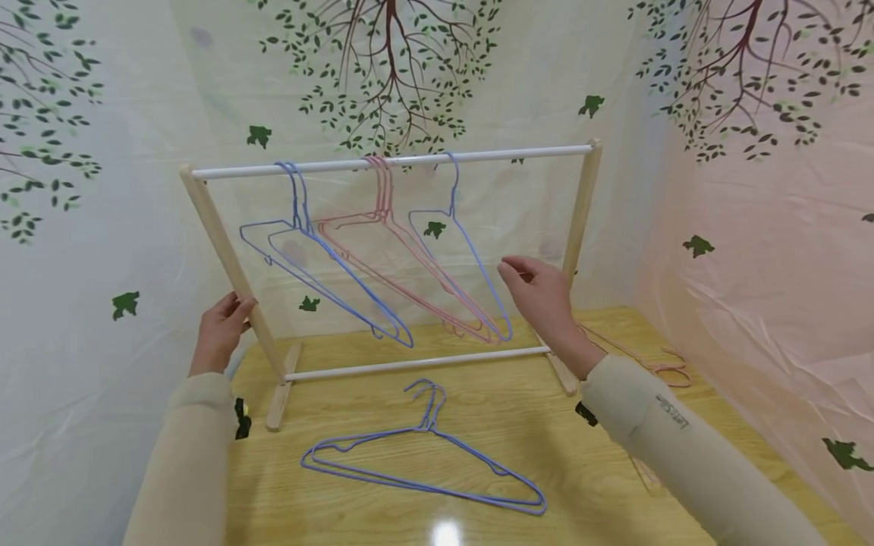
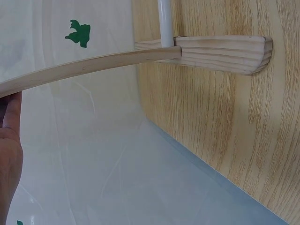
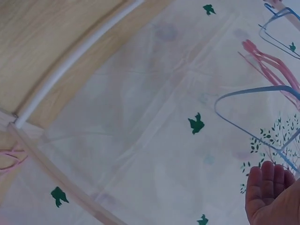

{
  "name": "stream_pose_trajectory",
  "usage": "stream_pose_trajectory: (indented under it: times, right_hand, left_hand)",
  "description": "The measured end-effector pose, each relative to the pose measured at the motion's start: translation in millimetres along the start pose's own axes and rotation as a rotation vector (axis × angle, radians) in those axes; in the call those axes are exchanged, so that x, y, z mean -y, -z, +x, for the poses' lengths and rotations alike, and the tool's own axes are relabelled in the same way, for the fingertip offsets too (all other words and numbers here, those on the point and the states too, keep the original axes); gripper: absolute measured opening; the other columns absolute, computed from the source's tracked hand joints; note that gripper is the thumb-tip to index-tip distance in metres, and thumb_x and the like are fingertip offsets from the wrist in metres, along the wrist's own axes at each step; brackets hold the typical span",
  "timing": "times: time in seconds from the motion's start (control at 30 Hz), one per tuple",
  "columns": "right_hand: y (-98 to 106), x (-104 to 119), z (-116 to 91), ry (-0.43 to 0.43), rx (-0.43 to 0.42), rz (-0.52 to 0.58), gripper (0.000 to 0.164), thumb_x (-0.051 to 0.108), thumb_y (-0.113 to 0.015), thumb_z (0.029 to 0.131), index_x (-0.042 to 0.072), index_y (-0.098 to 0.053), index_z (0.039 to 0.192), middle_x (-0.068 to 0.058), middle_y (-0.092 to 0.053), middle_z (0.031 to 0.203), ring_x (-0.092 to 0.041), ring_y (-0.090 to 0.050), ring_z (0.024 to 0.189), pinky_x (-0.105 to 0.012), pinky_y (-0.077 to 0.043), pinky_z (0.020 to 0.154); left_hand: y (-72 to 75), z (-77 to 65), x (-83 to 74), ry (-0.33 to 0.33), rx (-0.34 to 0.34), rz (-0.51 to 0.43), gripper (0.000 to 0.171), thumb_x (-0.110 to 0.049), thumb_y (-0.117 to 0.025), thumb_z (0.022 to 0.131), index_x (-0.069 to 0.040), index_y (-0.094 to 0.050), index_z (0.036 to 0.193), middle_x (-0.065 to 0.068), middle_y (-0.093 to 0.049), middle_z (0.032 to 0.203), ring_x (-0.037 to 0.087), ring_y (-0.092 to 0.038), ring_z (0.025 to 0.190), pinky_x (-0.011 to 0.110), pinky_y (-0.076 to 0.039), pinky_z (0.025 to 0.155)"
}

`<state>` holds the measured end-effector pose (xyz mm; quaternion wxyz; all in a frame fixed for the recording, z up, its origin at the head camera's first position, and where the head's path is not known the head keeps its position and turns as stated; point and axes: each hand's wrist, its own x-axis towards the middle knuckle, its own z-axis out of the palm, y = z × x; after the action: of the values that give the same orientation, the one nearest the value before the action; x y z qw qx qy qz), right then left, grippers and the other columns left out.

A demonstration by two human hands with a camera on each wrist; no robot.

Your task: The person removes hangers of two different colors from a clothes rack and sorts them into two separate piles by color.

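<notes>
My left hand [image 1: 220, 334] holds the left wooden post [image 1: 225, 254] of a small clothes rack, thumb at its front edge. In the left wrist view, fingers [image 2: 13, 115] meet the post's underside. My right hand [image 1: 542, 296] is raised with relaxed, bent fingers and holds nothing. It is just right of a blue hanger [image 1: 473, 246] on the white top rod [image 1: 526, 153]. Further left along the rod hang several pink hangers [image 1: 385, 189] bunched together, then a pair of blue hangers [image 1: 296, 205]. The right wrist view shows the right hand's fingers [image 3: 267, 183] below the blue hanger [image 3: 253, 90].
Two overlapping blue hangers [image 1: 426, 427] lie on the wooden table [image 1: 382, 523] before the rack. Pink hangers [image 1: 672, 369] lie at the right, partly behind my right arm. A white lower rod [image 1: 410, 365] joins the rack's feet. Leaf-printed sheeting [image 1: 737, 250] surrounds the table.
</notes>
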<state>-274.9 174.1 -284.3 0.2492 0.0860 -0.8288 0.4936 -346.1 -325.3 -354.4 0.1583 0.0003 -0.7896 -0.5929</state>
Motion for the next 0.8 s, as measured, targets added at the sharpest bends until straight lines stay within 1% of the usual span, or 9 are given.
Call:
stream_pose_trajectory:
  times: [0.1, 0.17, 0.3, 0.33, 0.43, 0.53, 0.6, 0.7, 0.8]
  right_hand:
    - [-7, 7, 6, -0.007, 0.017, -0.033, 0.036, 0.033, -0.063, 0.099, 0.006, -0.071, 0.121, -0.009, -0.071, 0.11, -0.021, -0.064, 0.091, -0.034, -0.055, 0.074]
    - [-12, 10, 9, -0.02, 0.027, -0.048, 0.037, 0.035, -0.064, 0.098, 0.008, -0.071, 0.122, -0.008, -0.07, 0.112, -0.021, -0.065, 0.092, -0.036, -0.057, 0.076]
    - [-19, 14, 12, -0.045, 0.036, -0.072, 0.039, 0.037, -0.066, 0.096, 0.008, -0.071, 0.122, -0.006, -0.07, 0.112, -0.021, -0.066, 0.095, -0.039, -0.058, 0.077]
    - [-21, 15, 12, -0.049, 0.034, -0.082, 0.039, 0.038, -0.067, 0.096, 0.009, -0.071, 0.122, -0.006, -0.07, 0.112, -0.02, -0.066, 0.095, -0.038, -0.058, 0.076]
    - [-25, 14, 14, -0.06, 0.031, -0.109, 0.039, 0.038, -0.068, 0.095, 0.009, -0.071, 0.121, -0.005, -0.071, 0.109, -0.02, -0.066, 0.094, -0.037, -0.058, 0.074]
    - [-28, 14, 15, -0.062, 0.026, -0.135, 0.038, 0.038, -0.069, 0.095, 0.01, -0.071, 0.121, -0.005, -0.071, 0.106, -0.02, -0.067, 0.093, -0.037, -0.057, 0.072]
    - [-30, 13, 15, -0.062, 0.023, -0.146, 0.037, 0.036, -0.069, 0.095, 0.011, -0.072, 0.121, -0.005, -0.071, 0.104, -0.021, -0.067, 0.093, -0.037, -0.057, 0.073]
    - [-31, 14, 16, -0.059, 0.01, -0.16, 0.034, 0.032, -0.068, 0.096, 0.01, -0.072, 0.12, -0.006, -0.072, 0.102, -0.022, -0.067, 0.091, -0.038, -0.055, 0.073]
    - [-32, 13, 16, -0.059, -0.024, -0.166, 0.029, 0.028, -0.066, 0.097, 0.008, -0.074, 0.116, -0.007, -0.072, 0.1, -0.022, -0.066, 0.088, -0.037, -0.054, 0.071]
  left_hand:
    - [1.0, 0.2, 0.8, -0.005, 0.002, -0.004, 0.054, -0.024, -0.053, 0.104, 0.001, -0.04, 0.15, -0.017, -0.057, 0.102, -0.002, -0.056, 0.097, 0.026, -0.054, 0.095]
    - [1.9, 2.0, 3.8, -0.008, 0.005, -0.008, 0.055, -0.027, -0.055, 0.103, -0.001, -0.041, 0.15, -0.016, -0.058, 0.103, -0.002, -0.056, 0.098, 0.022, -0.055, 0.091]
    - [2.8, 5.4, 9.7, -0.024, 0.014, 0.014, 0.059, -0.035, -0.055, 0.102, -0.003, -0.041, 0.151, -0.014, -0.058, 0.106, -0.001, -0.056, 0.101, 0.021, -0.055, 0.09]
    - [2.9, 5.5, 9.9, -0.022, 0.015, 0.018, 0.06, -0.036, -0.055, 0.102, -0.004, -0.04, 0.151, -0.014, -0.057, 0.107, -0.001, -0.056, 0.101, 0.021, -0.055, 0.091]
    - [2.6, 6.6, 9.4, -0.011, 0.017, 0.03, 0.059, -0.035, -0.053, 0.103, -0.004, -0.039, 0.152, -0.01, -0.058, 0.112, 0.0, -0.056, 0.102, 0.028, -0.053, 0.098]
    - [2.1, 8.7, 9.3, 0.01, 0.01, 0.026, 0.056, -0.031, -0.052, 0.104, -0.004, -0.038, 0.152, -0.006, -0.057, 0.116, 0.0, -0.056, 0.102, 0.039, -0.048, 0.104]
    - [2.3, 10.2, 10.3, 0.016, 0.005, 0.023, 0.056, -0.029, -0.052, 0.104, -0.004, -0.038, 0.152, -0.006, -0.057, 0.116, 0.0, -0.056, 0.101, 0.04, -0.047, 0.105]
    - [2.9, 9.9, 10.2, 0.015, 0.005, 0.02, 0.057, -0.032, -0.053, 0.104, -0.004, -0.039, 0.152, -0.01, -0.057, 0.112, -0.002, -0.056, 0.099, 0.034, -0.05, 0.102]
    - [3.6, 9.6, 9.8, 0.015, 0.009, 0.008, 0.06, -0.035, -0.055, 0.102, -0.004, -0.039, 0.152, -0.012, -0.057, 0.11, -0.002, -0.056, 0.098, 0.026, -0.053, 0.097]
